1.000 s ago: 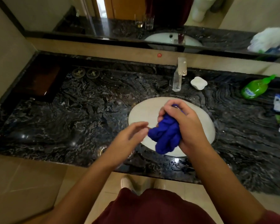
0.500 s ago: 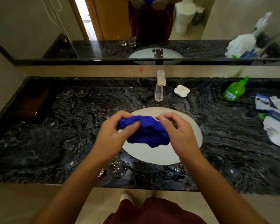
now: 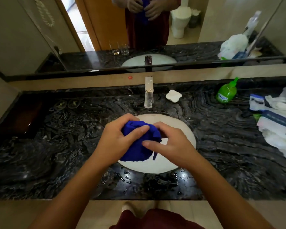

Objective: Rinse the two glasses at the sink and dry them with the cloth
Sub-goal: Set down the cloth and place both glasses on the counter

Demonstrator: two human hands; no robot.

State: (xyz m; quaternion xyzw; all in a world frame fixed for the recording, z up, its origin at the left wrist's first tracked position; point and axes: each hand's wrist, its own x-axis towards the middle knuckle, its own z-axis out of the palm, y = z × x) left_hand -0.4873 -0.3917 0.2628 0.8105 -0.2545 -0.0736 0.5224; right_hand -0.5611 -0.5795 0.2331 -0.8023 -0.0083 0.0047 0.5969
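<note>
Glasses are hard to make out from the head camera: one clear glass (image 3: 108, 177) stands on the wet front edge of the worktop (image 3: 221, 154), at about 7 o'clock from the sink (image 3: 180, 134) and partly under the left forearm; its outline is faint against the dark marble. Two glasses show in the mirror (image 3: 205, 30) near the reflected basin, yet I cannot tell where the second one stands on the real worktop.

Above the white oval sink, both hands work a bunched blue cloth (image 3: 139, 144). The left hand (image 3: 116, 142) grasps the cloth from 9 o'clock, its fingers (image 3: 122, 119) curled over the top and the thumb pressed across the front. The right hand (image 3: 170, 144) holds it from 3 o'clock, its fingers (image 3: 151, 144) pinching the folds, the index finger laid along the lower part. A loose tail of cloth hangs down toward the basin. Whether anything is wrapped inside the bundle cannot be seen.

At 12 o'clock from the sink stands a chrome tap (image 3: 148, 93). A white soap dish (image 3: 173, 96) lies just to the tap's 3 o'clock side. Farther toward 2 o'clock leans a green bottle (image 3: 226, 93), and at the right edge lie white plastic bags (image 3: 279, 123). Two round dark coasters (image 3: 67, 104) sit at 10 o'clock.
</note>
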